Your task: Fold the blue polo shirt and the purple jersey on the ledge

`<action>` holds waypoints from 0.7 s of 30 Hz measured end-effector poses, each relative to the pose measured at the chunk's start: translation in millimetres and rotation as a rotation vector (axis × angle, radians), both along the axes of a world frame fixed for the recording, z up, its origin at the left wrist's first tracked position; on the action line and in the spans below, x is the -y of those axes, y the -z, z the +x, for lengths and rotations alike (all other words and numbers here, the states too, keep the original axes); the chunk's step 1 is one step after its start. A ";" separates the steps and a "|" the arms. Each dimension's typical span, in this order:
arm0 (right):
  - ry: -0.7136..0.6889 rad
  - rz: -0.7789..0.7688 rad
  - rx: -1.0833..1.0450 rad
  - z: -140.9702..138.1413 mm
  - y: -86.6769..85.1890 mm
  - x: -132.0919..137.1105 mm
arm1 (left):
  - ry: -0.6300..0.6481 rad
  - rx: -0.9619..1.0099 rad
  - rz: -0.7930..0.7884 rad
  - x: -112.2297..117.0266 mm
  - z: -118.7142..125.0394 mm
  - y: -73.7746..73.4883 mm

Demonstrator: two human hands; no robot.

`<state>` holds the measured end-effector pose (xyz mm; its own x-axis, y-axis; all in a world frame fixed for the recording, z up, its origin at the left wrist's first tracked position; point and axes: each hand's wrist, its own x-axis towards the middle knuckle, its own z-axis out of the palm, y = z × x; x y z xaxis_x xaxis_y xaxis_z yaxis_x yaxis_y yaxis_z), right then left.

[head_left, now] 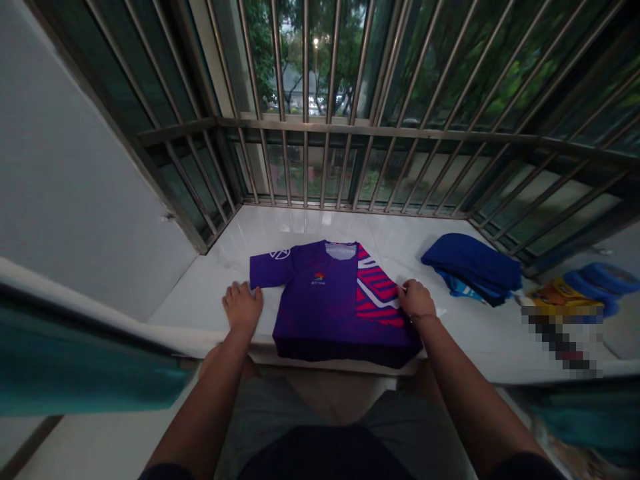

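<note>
- Shirt (317, 310): purple, red-striped at two o'clock, laid front up on the white ledge (205, 300) below the window bars (370, 128). Hours are read from the shirt's middle as I look on; collar (341, 251) at twelve.
- Left hand (243, 308), at nine: fingers loosely spread, resting on the ledge just beside the sleeve (267, 270). It grips nothing; whether the thumb touches cloth, I cannot tell.
- Right hand (420, 301), at three: fingers curled in, seemingly pinching the shirt's edge.
- Handling (judged): light, limp, thin; not fragile, though easily creased. Smooth cloth may slide on the glossy ledge.
- Best holds (judged): shoulders, at eleven and one; hem corners, near eight and four. The lower edge, at six, appears to droop over the ledge's front.
- Blue cloth pile (473, 260): between two and three, apart from the shirt.
</note>
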<state>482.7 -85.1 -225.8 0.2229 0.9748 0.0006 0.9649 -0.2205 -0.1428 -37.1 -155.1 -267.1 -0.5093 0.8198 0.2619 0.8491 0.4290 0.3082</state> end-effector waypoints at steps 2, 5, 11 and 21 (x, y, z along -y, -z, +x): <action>-0.007 0.067 0.014 -7.9 10.5 13.3 | -0.004 0.024 0.017 -1.0 -2.0 -1.6; -0.026 0.105 0.015 -21.5 30.5 35.9 | 0.008 0.052 0.022 -6.9 -6.3 -8.6; -0.011 0.082 0.031 -31.7 47.8 58.9 | 0.027 0.050 -0.133 -38.1 -17.7 -34.4; 0.003 0.098 -0.014 -33.5 39.8 59.3 | 0.293 0.088 -0.034 -92.7 28.3 -81.2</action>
